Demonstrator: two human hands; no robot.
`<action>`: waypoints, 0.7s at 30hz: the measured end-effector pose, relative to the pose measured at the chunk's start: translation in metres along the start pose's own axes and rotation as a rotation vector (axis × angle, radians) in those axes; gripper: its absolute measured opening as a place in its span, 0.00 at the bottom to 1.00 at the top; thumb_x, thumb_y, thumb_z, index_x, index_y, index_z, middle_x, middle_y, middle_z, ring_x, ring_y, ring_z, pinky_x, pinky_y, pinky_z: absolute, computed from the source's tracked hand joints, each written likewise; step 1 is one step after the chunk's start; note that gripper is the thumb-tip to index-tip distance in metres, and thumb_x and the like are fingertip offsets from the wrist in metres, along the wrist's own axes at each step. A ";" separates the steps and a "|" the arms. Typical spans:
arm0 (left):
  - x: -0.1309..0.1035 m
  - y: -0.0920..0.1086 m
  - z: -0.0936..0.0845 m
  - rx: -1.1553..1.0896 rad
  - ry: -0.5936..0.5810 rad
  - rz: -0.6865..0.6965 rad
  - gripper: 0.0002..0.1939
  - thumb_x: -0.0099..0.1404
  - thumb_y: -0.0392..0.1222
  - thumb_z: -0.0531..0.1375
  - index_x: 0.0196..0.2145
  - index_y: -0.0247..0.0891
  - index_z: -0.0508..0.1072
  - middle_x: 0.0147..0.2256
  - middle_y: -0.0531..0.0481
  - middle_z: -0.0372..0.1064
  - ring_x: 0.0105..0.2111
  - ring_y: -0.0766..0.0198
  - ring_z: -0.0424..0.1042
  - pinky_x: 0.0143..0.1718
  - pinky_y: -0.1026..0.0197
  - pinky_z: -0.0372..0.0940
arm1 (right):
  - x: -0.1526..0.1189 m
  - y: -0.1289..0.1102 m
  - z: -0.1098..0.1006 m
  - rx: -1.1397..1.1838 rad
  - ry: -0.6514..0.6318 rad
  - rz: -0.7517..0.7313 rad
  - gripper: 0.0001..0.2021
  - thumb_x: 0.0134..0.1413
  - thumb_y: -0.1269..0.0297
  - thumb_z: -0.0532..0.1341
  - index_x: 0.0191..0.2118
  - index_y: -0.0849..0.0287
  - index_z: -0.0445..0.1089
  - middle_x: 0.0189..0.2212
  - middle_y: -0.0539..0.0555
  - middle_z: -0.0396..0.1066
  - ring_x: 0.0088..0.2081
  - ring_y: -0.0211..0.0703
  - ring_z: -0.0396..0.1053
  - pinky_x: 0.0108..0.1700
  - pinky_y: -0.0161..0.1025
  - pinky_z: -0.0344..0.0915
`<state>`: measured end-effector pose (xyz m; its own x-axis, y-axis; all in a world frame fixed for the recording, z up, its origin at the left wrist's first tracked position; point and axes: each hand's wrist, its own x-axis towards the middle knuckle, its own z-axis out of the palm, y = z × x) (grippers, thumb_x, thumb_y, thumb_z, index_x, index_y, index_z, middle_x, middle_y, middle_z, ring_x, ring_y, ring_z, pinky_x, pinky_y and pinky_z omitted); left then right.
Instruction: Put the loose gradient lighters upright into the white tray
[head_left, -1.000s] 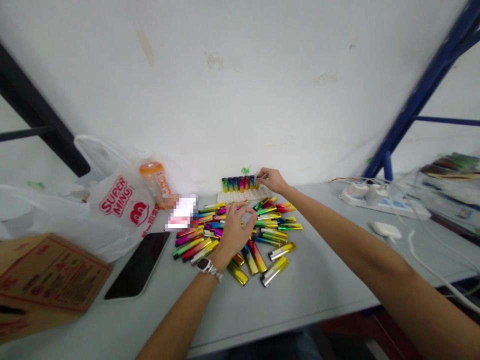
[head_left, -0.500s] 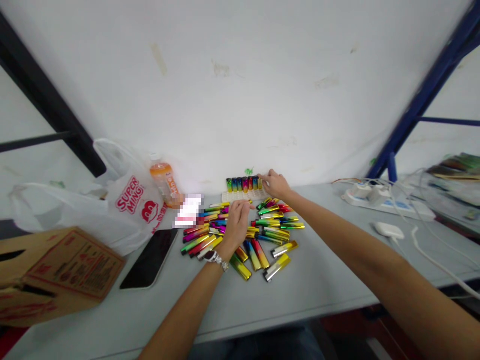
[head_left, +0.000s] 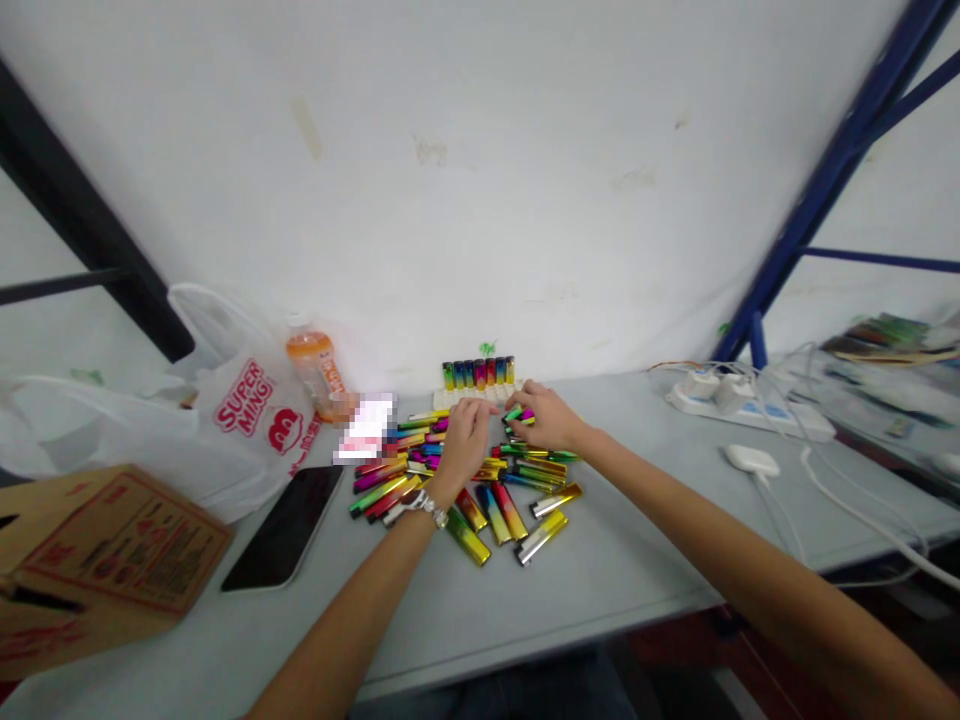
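Metallic multicoloured lighters [head_left: 466, 541] lie in a loose spread on the grey table. Behind them, against the wall, a row of several lighters [head_left: 481, 374] stands upright in a white tray [head_left: 444, 398] with small compartments. My left hand [head_left: 466, 437], a silver watch on its wrist, is over the middle of the spread. Its fingers are bent close together; whatever they may hold is hidden. At the right side of the spread my right hand [head_left: 549, 418] reaches down, thumb and fingers apart around some green and purple lighters [head_left: 514, 415]. No firm grip shows.
On the left are a cardboard box [head_left: 127, 560], a black phone [head_left: 285, 530], a white plastic bag [head_left: 217, 440], an orange drink bottle [head_left: 315, 372] and a blurred-out bright patch [head_left: 366, 428]. A power strip [head_left: 750, 405], a white charger [head_left: 752, 460] and cables are on the right.
My right hand has come away from the right end of the upright row, back and down to the loose lighters. My left hand stays over the spread. The view has shifted slightly.
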<state>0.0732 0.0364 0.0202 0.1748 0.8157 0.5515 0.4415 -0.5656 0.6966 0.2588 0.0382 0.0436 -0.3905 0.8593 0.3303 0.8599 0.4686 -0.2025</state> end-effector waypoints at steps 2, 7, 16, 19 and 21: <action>0.005 -0.002 0.003 0.010 -0.004 -0.014 0.19 0.73 0.43 0.45 0.34 0.38 0.73 0.38 0.46 0.71 0.44 0.57 0.68 0.53 0.51 0.62 | -0.012 -0.009 -0.003 0.001 -0.056 -0.066 0.15 0.53 0.57 0.64 0.45 0.56 0.75 0.41 0.58 0.67 0.46 0.51 0.67 0.50 0.45 0.60; 0.004 -0.003 0.002 -0.039 0.044 -0.043 0.18 0.73 0.45 0.47 0.34 0.38 0.73 0.38 0.45 0.71 0.45 0.58 0.69 0.53 0.53 0.62 | -0.011 -0.018 -0.001 -0.043 -0.154 -0.129 0.11 0.48 0.59 0.68 0.37 0.58 0.78 0.37 0.59 0.71 0.42 0.52 0.69 0.46 0.43 0.61; -0.012 0.007 -0.021 -0.194 0.053 -0.132 0.18 0.72 0.52 0.49 0.40 0.38 0.74 0.41 0.45 0.74 0.45 0.59 0.71 0.52 0.55 0.64 | 0.006 -0.030 -0.004 0.565 0.021 -0.091 0.07 0.55 0.61 0.64 0.33 0.59 0.74 0.22 0.47 0.69 0.26 0.37 0.63 0.31 0.35 0.57; -0.014 0.013 -0.024 -0.358 0.002 -0.213 0.26 0.72 0.58 0.45 0.39 0.38 0.75 0.40 0.45 0.75 0.41 0.58 0.73 0.49 0.55 0.66 | 0.000 -0.046 -0.004 0.704 0.100 -0.130 0.10 0.60 0.59 0.59 0.36 0.58 0.73 0.25 0.48 0.70 0.28 0.39 0.64 0.33 0.36 0.60; -0.016 0.015 -0.025 -0.435 -0.033 -0.268 0.30 0.71 0.62 0.43 0.37 0.37 0.75 0.35 0.46 0.76 0.37 0.59 0.73 0.43 0.56 0.68 | -0.004 -0.055 -0.001 0.760 0.108 -0.122 0.11 0.62 0.59 0.57 0.39 0.58 0.73 0.26 0.49 0.71 0.29 0.41 0.65 0.34 0.38 0.62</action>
<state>0.0548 0.0117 0.0332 0.1361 0.9385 0.3173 0.0683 -0.3284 0.9421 0.2132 0.0089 0.0544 -0.3998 0.7863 0.4710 0.3360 0.6038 -0.7228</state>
